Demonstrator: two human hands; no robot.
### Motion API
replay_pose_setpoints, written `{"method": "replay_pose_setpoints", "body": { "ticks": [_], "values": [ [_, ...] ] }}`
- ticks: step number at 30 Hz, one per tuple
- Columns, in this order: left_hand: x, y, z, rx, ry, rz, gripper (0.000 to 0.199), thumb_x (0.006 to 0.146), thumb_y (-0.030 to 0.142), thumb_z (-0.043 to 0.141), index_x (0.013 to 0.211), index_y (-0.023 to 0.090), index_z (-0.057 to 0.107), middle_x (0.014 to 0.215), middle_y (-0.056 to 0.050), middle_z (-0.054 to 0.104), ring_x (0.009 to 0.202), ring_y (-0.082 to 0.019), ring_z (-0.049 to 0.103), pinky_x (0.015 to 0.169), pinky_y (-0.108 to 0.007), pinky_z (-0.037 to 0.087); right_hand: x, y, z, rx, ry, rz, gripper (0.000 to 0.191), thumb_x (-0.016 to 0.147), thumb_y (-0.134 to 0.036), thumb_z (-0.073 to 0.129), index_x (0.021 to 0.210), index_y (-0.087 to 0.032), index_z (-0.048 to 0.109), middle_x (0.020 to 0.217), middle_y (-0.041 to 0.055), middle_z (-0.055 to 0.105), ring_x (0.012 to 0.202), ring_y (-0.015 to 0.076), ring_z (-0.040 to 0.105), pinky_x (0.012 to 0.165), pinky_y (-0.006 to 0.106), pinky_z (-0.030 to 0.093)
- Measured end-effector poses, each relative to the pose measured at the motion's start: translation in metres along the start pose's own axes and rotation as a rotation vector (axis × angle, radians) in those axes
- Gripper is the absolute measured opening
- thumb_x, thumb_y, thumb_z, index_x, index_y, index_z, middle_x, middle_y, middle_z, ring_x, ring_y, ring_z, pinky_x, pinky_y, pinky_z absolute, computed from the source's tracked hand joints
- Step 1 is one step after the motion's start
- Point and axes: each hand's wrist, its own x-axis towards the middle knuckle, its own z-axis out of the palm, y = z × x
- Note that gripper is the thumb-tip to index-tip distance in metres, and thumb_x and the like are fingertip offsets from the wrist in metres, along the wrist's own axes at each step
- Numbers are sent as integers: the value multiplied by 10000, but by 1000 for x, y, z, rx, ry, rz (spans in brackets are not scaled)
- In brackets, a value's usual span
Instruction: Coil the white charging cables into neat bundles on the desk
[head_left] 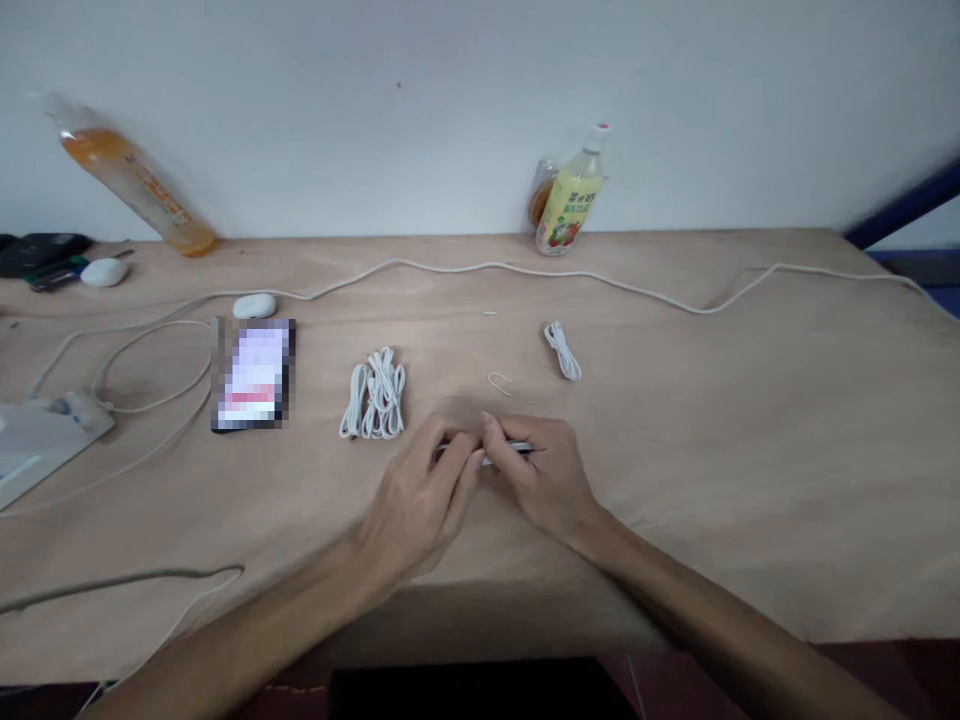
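My left hand (426,490) and my right hand (546,478) meet over the middle of the table (720,430). Both are closed, pinching a bundled white cable (519,447) that shows only in part between the fingers. Just beyond them lies a bent thin white tie (500,382), with a short white scrap (490,313) farther back. Several coiled white cables (384,395) rest together to the left of my hands. One more coiled white cable (562,352) lies by itself to the right.
A phone (255,375) and a white earbud case (254,306) lie at left, near a power strip (52,450). A long white cord (495,266) crosses the back. By the wall stand an orange drink bottle (139,190) and a yellow-labelled bottle (570,205).
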Motion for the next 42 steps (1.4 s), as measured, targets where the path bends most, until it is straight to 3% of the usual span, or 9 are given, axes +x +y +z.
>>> {"method": "replay_pose_setpoints", "body": {
  "ticks": [7,12,17,21,24,28,35,38,42],
  "values": [
    [-4,-7,4,-110,-211,-196,317,1151,294,347,974,209,595,910,-64,693,800,-227,647,752,-371,526,-1,0,0,70,-73,63,452,1087,-322,506,654,-207,564,610,-31,529,579,132,496,580,278,387],
    [2,-1,-2,-292,-218,-362,338,1143,334,347,884,232,540,807,-22,644,737,-203,600,731,-350,473,2,2,-4,-207,91,-288,352,1050,-194,585,700,-220,603,637,-23,556,566,135,448,563,299,363],
    [11,4,-9,-489,-302,-425,426,1140,381,347,743,242,418,688,37,502,652,-156,466,672,-314,392,6,7,-6,-338,62,-534,405,1016,-113,547,635,-238,498,588,-30,492,526,135,392,526,323,307],
    [8,4,-7,-467,-261,-371,418,1151,353,350,765,236,460,692,34,512,641,-154,473,691,-312,431,4,5,-3,-268,93,-442,411,1003,-106,521,623,-242,445,552,-44,452,499,127,356,527,321,305],
    [3,2,-2,-267,-98,-191,340,1148,282,370,880,219,569,821,-17,605,741,-186,562,750,-330,493,3,2,0,-203,94,-300,414,1016,-145,511,621,-232,421,544,-53,418,492,110,344,523,309,283],
    [0,-6,2,-28,-88,-8,389,1178,302,309,1058,177,657,911,-69,660,815,-214,628,769,-347,549,3,0,0,-84,41,-108,426,1026,-229,499,613,-226,395,554,-48,383,512,109,349,516,293,257],
    [2,-15,-2,-107,-304,-98,417,1177,462,319,1128,196,636,1054,-113,758,961,-267,732,852,-407,605,5,2,-4,-5,-69,69,464,1034,-318,475,597,-228,349,559,-43,350,529,115,339,517,288,255],
    [6,-12,-6,-276,-351,-174,304,1166,382,380,1210,199,618,1157,-130,765,1101,-288,724,959,-447,583,6,3,-5,-36,-75,27,456,1038,-297,477,603,-227,360,554,-41,394,532,118,362,523,291,267],
    [11,-7,-10,-436,-371,-267,240,1136,349,419,1124,214,617,1138,-109,749,1040,-271,701,947,-424,544,6,5,-5,-125,-12,-108,426,1044,-230,486,628,-232,389,555,-42,424,522,121,361,524,302,272]
  ]
}}
